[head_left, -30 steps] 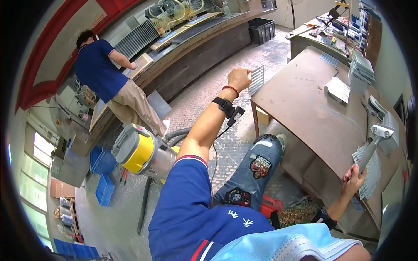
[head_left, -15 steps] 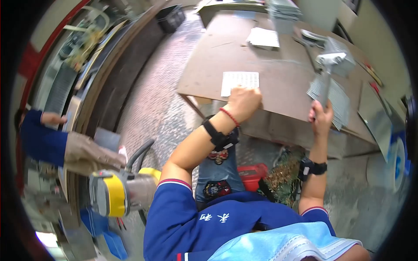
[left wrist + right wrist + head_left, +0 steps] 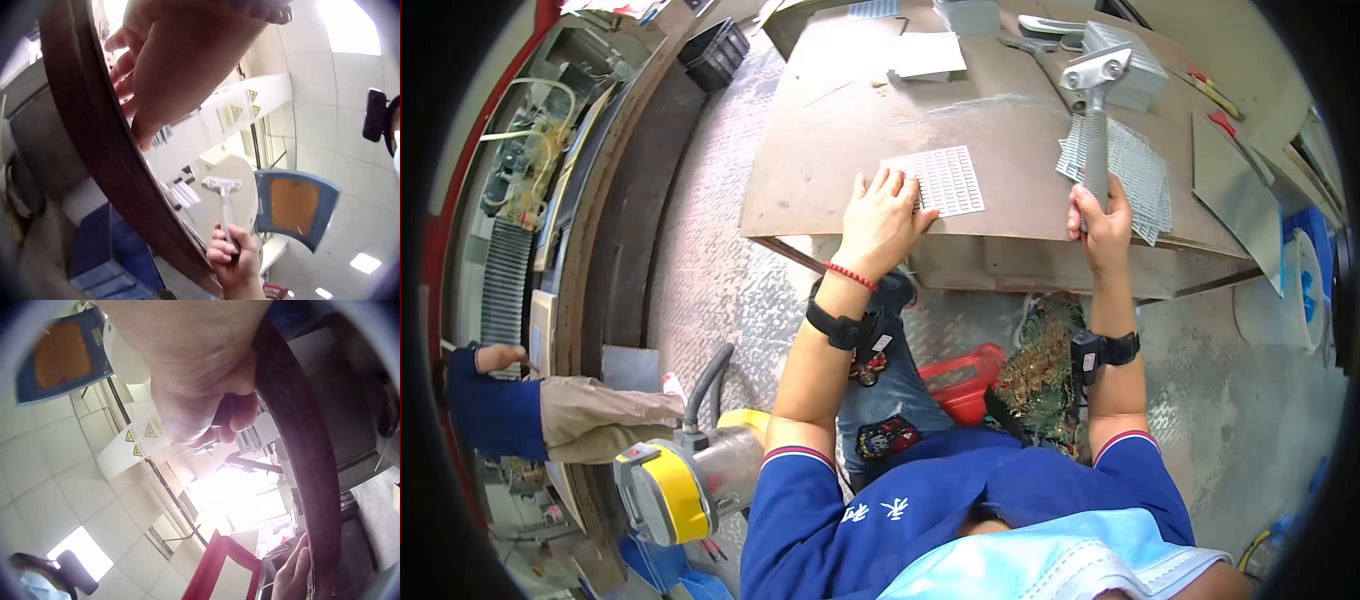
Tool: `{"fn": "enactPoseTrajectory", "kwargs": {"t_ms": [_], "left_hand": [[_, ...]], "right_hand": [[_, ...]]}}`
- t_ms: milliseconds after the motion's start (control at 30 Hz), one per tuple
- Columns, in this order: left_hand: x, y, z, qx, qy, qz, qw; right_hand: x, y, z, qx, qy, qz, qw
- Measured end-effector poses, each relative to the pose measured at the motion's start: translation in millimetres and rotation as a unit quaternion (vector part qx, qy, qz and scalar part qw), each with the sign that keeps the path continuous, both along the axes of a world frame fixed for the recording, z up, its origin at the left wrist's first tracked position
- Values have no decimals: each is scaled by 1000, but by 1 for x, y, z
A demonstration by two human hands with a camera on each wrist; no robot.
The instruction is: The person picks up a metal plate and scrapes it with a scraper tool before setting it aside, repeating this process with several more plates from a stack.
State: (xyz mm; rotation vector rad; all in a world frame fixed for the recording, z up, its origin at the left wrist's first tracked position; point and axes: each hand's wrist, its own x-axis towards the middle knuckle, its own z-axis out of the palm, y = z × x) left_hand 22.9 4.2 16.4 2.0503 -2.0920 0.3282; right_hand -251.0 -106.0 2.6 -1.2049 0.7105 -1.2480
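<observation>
My left hand [image 3: 883, 220] rests at the front edge of the brown table, fingers spread over the left side of a thin white sheet [image 3: 949, 182] with rows of small slots. The sheet lies flat on the tabletop. In my right hand [image 3: 1103, 222] I grip the grey handle of a scraper [image 3: 1097, 130], its wide metal head pointing up and away. The left wrist view also shows the scraper [image 3: 225, 195], with fingers curled round its handle. Beside and below that hand lies a loose pile of slotted sheets [image 3: 1135, 175].
Farther back on the table [image 3: 830, 130] are a white stack [image 3: 927, 55] and another stack [image 3: 1135, 85] of sheets. A grey plate [image 3: 1235, 190] leans at the right. A yellow-grey vacuum cleaner [image 3: 670, 490] stands at my left. Another person [image 3: 505, 400] works at the left bench.
The left hand brought the slotted sheet from the left onto the table, then let go and spread its fingers on it. The right hand keeps holding the scraper upright. The view turned rightward.
</observation>
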Motion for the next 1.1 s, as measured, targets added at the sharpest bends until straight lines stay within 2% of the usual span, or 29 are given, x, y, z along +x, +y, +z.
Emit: {"fn": "enactPoseTrajectory", "kwargs": {"t_ms": [33,200,300,400,733,1100], "left_hand": [[-7,-4,4,6,2,-3,1000],[-13,-8,4,-23,63,-18,998],[-12,-8,-3,-34,92,-13,995],[-7,-7,-3,-21,97,-25,995],[-2,-8,-12,-54,127,-39,990],[-2,-9,-14,-66,135,-45,988]], "right_hand": [[-3,-1,1,1,4,0,1000],[-45,45,32,-36,202,-6,979],[-69,68,30,-183,349,-59,917],[-73,95,44,-239,452,-93,854],[-59,109,54,-359,543,-95,753],[-51,117,62,-359,605,-73,707]]}}
